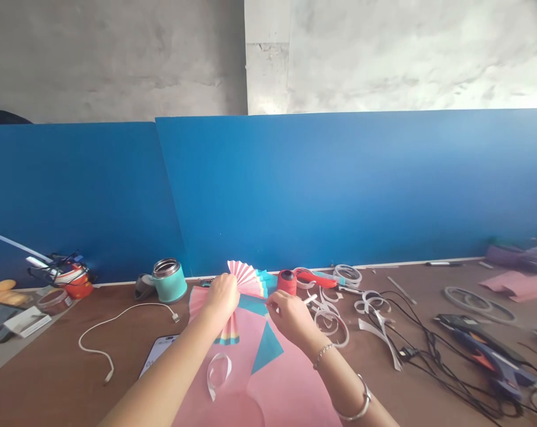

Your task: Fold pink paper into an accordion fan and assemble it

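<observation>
Pleated pink paper fan being pinched at gathered base by left hand fingers; right hand fingertips pinching thin white strip. Likely handling light, flimsy, creasing easily. Lying beneath: pink paper sheet, brown table.

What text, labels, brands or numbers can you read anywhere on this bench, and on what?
Nothing here can be read as words or numbers.
The phone screen: dark marks, too blurred to read.
The white box at far left: any print is too small to read.
The teal container, red spool and paper fan in the left hand: no print visible.
</observation>
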Motion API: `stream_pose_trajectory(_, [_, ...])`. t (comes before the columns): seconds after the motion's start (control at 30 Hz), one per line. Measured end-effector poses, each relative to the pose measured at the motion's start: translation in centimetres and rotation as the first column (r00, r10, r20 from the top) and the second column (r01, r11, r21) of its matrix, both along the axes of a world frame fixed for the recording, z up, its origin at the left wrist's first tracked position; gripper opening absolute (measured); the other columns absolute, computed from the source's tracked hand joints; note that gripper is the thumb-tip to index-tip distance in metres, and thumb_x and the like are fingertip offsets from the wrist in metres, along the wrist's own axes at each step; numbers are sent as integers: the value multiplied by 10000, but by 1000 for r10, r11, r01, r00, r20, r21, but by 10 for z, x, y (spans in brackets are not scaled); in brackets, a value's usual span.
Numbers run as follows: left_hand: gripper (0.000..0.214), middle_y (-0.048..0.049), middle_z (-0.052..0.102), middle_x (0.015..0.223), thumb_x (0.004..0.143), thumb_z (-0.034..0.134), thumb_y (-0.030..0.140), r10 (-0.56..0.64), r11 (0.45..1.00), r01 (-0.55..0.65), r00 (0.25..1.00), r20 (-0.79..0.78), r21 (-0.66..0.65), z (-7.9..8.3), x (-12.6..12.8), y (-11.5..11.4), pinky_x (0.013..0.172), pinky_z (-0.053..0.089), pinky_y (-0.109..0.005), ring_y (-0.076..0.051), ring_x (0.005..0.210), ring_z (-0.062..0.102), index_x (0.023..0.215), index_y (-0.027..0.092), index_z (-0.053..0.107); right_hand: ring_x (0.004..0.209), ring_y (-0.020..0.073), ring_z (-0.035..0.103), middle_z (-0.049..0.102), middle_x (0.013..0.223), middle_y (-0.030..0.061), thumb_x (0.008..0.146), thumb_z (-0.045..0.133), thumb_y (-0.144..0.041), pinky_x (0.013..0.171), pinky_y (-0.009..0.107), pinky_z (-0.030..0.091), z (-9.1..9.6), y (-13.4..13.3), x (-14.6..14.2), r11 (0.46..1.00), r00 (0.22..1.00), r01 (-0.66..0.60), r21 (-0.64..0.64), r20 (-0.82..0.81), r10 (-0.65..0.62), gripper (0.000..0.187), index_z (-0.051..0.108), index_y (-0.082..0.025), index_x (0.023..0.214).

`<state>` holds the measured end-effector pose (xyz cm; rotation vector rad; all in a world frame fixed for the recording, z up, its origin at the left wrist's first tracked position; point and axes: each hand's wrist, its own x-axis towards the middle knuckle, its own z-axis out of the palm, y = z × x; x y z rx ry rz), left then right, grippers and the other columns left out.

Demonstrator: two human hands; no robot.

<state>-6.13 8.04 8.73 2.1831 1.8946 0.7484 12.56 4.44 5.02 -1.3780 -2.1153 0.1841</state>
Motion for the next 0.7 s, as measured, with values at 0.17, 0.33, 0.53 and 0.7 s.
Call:
stream_pose_trajectory(0.17, [250, -60, 502, 626, 701, 492, 68, -271, 963, 271, 961, 60, 13, -11, 2, -6, 751, 369, -336, -252, 787, 526, 501, 216, 469, 595, 111, 500, 609, 742, 15, 787, 462, -107, 553, 212, 318, 5, -1, 1, 999, 996, 10, 38, -88, -7, 170, 612, -183, 762])
stream_pose_trajectory(0.33, [264, -45, 482, 661, 748, 450, 82, -495, 868, 496, 867, 60, -19, -13, 3, -22, 714, 362, -321, -221, 723, 490, 524, 221, 460, 635, 132, 512, 604, 704, 21, 811, 487, -183, 608, 232, 387, 10, 7, 14, 997, 938, -69, 22, -338, 72, 159, 629, -181, 740])
stream_pose_trajectory(0.53, [301, -79, 568, 770, 822, 380, 69, -754, 653, 757, 650, -99, -5, 0, 4, -44, 651, 359, -327, -227, 751, 508, 747, 197, 642, 625, 126, 511, 608, 676, 8, 752, 592, -288, 585, 237, 390, 8, 16, 31, 952, 793, -216, -219, -608, 40, 158, 655, -155, 694])
stream_pose_trajectory(0.7, [305, -79, 632, 869, 895, 398, 192, -774, 626, 780, 624, 109, -20, 8, 4, -60, 724, 400, -313, -208, 798, 566, 888, 227, 701, 534, 84, 408, 496, 580, -33, 724, 644, -335, 507, 213, 313, 8, 15, 45, 809, 719, -408, -422, -695, -1, 186, 643, -153, 687])
